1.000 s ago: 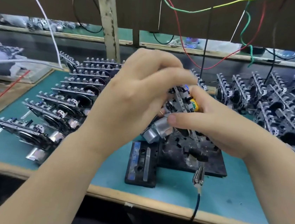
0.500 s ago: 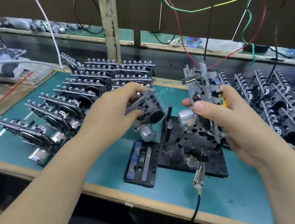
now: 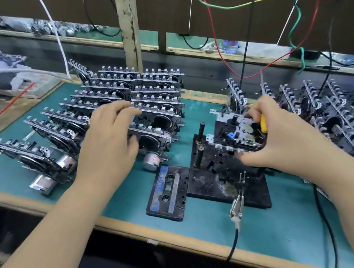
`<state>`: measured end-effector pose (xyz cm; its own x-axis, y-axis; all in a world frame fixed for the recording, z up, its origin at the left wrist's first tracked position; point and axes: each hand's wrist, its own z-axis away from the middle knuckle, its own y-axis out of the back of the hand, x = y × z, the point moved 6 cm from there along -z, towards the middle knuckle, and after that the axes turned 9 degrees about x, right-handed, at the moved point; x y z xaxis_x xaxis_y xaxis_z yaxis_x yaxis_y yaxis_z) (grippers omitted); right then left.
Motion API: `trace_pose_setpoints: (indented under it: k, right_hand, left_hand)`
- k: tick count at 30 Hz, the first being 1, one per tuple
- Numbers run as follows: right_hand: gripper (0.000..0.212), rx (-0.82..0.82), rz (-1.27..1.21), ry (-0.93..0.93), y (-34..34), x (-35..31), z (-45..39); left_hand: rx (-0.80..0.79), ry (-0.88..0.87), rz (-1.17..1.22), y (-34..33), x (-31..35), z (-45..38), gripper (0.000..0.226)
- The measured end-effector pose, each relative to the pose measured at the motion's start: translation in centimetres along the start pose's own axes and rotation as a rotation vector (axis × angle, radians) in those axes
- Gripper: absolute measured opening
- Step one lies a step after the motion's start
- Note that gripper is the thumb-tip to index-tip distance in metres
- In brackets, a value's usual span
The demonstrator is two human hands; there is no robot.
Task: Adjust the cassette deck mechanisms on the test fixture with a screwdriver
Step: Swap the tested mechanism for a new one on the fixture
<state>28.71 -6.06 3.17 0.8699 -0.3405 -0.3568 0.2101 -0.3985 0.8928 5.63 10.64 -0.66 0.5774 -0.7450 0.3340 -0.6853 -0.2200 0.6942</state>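
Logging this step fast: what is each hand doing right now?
Left hand: open, fingers spread over the stacked grey metal cassette mechanisms, gripping nothing.
Right hand: holds the grey cassette mechanism on the black fixture, yellow-handled screwdriver tucked in its fingers.

bare forearms, left hand (image 3: 109, 139), right hand (image 3: 281, 141)

On the black test fixture (image 3: 209, 186), the right hand (image 3: 281, 139) gripped a cassette mechanism (image 3: 235, 134) and a yellow-handled screwdriver (image 3: 263, 124). Left of the fixture, the left hand (image 3: 108, 146) lay spread over stacked mechanisms (image 3: 132, 93).
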Motion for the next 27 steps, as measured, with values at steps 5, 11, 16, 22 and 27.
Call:
trace_pose_setpoints:
  k: [5,11,16,22,27]
  right_hand:
    - [0.062,-0.057,0.083,0.092,-1.6,-0.3,-1.0]
    - [0.065,-0.060,0.079,0.103,-2.8,0.4,-0.7]
    - [0.065,-0.052,0.064,0.100,-2.6,0.4,-0.8]
    - [0.063,-0.059,0.067,0.109,-2.7,0.3,-0.9]
    - [0.063,-0.093,0.066,0.121,-2.8,0.3,-1.2]
  left_hand:
    - [0.044,-0.085,0.027,1.2,4.2,-0.7,0.038]
    - [-0.309,-0.081,-0.051,-1.6,2.4,-1.3,0.046]
    - [-0.197,-0.065,-0.103,-2.2,2.3,-0.9,0.049]
    - [-0.001,-0.145,-0.077,-0.5,5.1,-0.4,0.055]
    - [-0.571,-0.254,0.179,-3.2,9.1,-1.8,0.088]
